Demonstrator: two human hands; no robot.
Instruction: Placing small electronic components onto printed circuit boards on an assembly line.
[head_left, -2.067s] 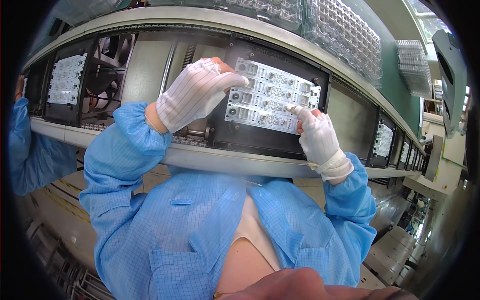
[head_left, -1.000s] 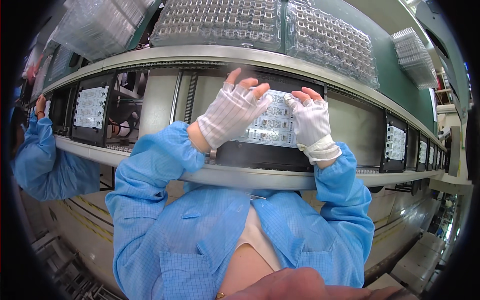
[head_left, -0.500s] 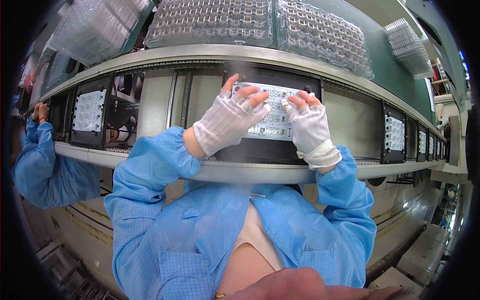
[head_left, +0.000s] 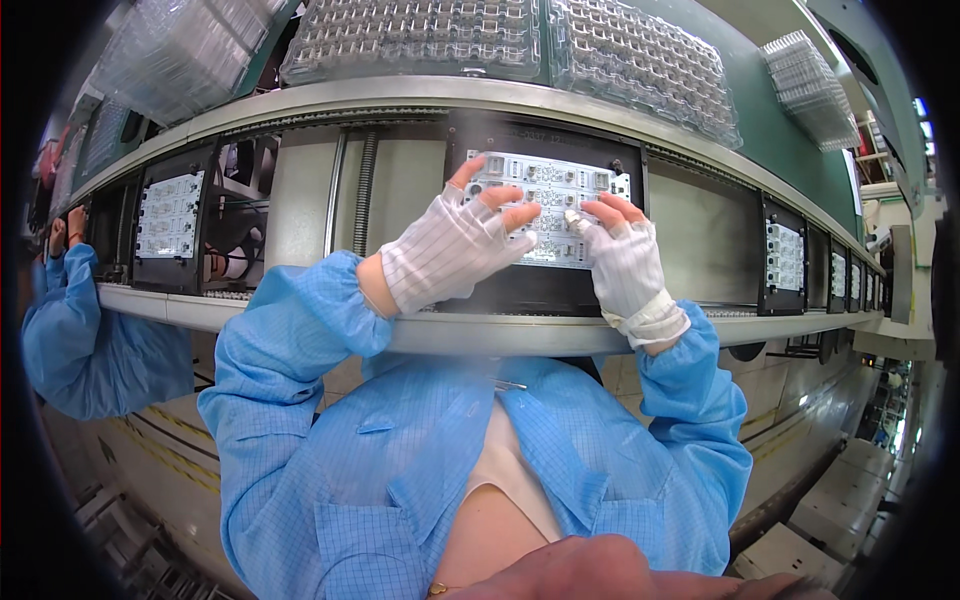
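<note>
A white circuit board (head_left: 560, 252) with rows of small square parts lies in a black carrier frame (head_left: 540, 290) in front of me. My left hand (head_left: 455, 240), in a white striped glove with bare fingertips, reaches over the board's left side with its fingers spread. Over the right half is my right hand (head_left: 625, 255), gloved the same way, fingers bent and thumb a little apart from them. White wrapping covers that thumb's tip. I see nothing held in either hand; contact between the fingertips and the small parts is too fine to make out.
The frame sits on a rail conveyor (head_left: 440, 335). Other carriers with boards stand to the left (head_left: 170, 225) and right (head_left: 785, 255). Beyond the far rail are clear plastic trays (head_left: 415, 40) and stacked trays (head_left: 810, 90). A co-worker's blue sleeve (head_left: 85, 330) shows at far left.
Both hands have shifted slightly toward me relative to the board, the right more plainly. More of the board's far row shows now. The whole view has also shifted a little.
</note>
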